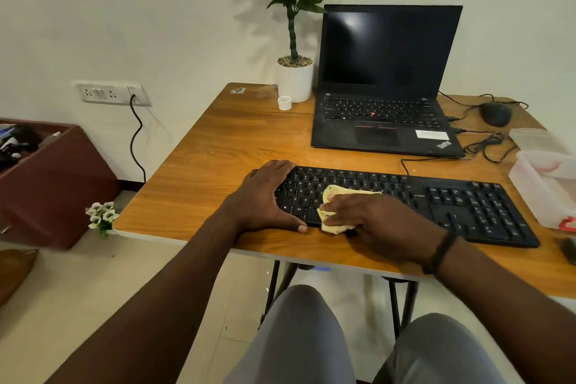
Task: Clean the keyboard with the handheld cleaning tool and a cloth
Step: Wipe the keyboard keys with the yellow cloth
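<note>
there, yellow cloth (335, 209) under right hand (378, 223) on keyboard (467, 206)

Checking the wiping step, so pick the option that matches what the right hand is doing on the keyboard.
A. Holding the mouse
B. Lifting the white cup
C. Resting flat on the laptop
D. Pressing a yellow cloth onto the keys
D: the right hand presses the yellow cloth onto the keyboard, while the left hand steadies its left end.
</note>
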